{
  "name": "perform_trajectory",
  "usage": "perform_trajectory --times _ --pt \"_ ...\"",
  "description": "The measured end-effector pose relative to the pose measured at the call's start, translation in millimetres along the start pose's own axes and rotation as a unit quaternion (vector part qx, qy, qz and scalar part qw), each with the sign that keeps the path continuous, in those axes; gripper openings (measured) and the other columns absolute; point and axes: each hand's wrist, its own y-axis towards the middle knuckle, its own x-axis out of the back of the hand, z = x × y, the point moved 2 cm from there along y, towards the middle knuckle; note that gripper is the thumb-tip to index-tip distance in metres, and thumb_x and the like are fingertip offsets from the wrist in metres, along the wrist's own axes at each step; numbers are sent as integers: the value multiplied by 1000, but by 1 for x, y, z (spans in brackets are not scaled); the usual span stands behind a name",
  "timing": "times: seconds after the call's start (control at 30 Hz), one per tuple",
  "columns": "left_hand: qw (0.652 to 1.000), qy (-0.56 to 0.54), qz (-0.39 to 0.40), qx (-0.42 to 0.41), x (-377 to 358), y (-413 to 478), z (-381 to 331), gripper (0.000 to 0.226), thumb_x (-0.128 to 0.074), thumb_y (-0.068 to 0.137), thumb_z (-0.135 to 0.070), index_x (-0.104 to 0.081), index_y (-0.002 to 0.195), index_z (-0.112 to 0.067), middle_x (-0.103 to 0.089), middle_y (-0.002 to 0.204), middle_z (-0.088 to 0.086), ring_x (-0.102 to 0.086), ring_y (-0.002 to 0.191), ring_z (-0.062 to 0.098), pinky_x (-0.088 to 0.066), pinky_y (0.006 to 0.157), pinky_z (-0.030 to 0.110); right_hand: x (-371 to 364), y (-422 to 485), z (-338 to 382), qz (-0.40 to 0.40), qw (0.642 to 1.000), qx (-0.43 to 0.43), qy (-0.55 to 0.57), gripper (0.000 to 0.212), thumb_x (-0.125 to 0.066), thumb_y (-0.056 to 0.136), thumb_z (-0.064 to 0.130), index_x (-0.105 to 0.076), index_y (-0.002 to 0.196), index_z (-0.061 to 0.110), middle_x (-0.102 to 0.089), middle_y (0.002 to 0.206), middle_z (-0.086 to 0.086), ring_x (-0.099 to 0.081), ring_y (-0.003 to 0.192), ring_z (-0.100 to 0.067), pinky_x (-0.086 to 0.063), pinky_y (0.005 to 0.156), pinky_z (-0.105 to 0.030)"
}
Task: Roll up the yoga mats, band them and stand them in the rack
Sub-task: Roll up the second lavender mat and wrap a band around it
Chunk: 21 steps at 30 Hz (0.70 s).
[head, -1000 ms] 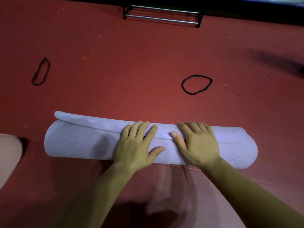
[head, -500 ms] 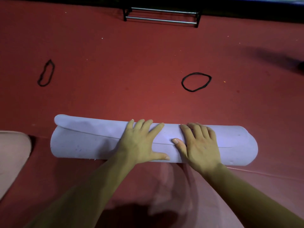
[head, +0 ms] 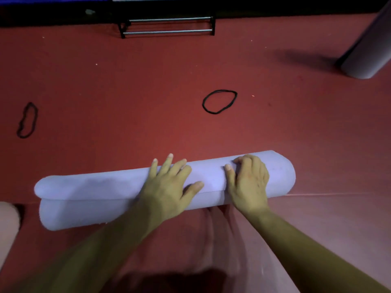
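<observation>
The lilac mat roll (head: 101, 193) lies on its side on the red floor (head: 127, 81), fully wound, with its loose outer edge showing as a seam along the near face. Part of that seam and the roll's middle are covered by the two hands.

The left hand (head: 167, 187) lies flat on the roll's middle, fingers spread and straight, fingertips reaching past the far edge. The right hand (head: 249, 182) sits just beside it toward the roll's right end. Its fingers are bent with the tips dug into the top of the roll, and its thumb lies straight out along the surface.

Beyond the roll, a round black band (head: 203, 104) lies on the floor, apart from it. A second, narrow black band (head: 25, 136) lies beyond the roll's left end.

Far beyond the roll stands a dark metal rack (head: 169, 25). Only its lower rails show, and the frame edge cuts off the rest.

Beyond the roll's right end a second pale roll (head: 368, 49) is cut off by the corner, so only its lower end shows. Just past the left end a pink shape (head: 7, 225) is also cut off, and I cannot tell what it is.

On the near side of the roll, under the forearms, the surface looks paler and blurred.
</observation>
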Motion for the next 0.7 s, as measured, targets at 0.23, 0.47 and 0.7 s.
perform_trajectory --times 0.23,0.47,0.7 --pt "981 -154 116 -3 -10 82 -86 53 -20 104 -48 -41 151 -32 -44 155 -7 -43 140 17 -33 114 37 17 -16 -12 -14 991 31 129 3 -53 98 14 -55 95 14 -49 107 8 -45 97 -14 -39 87 -32" --pt "987 21 150 -59 -18 73 -97 65 -2 98 -54 -11 160 -37 -43 152 -8 -52 129 23 -41 103 40 56 -25 -53 -63 945 -292 134 61 -80 82 48 -54 128 17 -37 134 -4 -34 128 -21 -30 110 -45" --pt "976 -77 166 -117 -15 100 -118 53 -23 99 -53 -50 127 -17 -52 131 1 -58 114 30 -41 91 39 54 -32 -60 -18 877 -367 310 90 -80 83 48 -27 153 29 -23 151 2 -37 127 -12 -35 105 -30"
